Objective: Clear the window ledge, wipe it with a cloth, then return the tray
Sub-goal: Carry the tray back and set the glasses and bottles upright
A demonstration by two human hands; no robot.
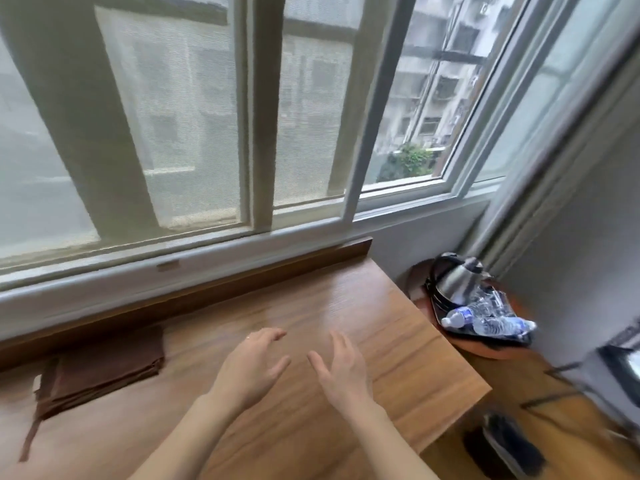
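Observation:
The wooden window ledge runs below the window. A folded brown cloth lies on it at the left, by the raised back strip. My left hand and my right hand hover side by side over the middle of the ledge, both with fingers apart and holding nothing. The dark tray rests on a low round stool to the right of the ledge. It carries a steel kettle and plastic water bottles lying on their sides.
The window with white frames and mesh screens stands behind the ledge. The ledge's right end drops off toward the stool. A dark object lies on the wooden floor at the lower right, near a grey wall.

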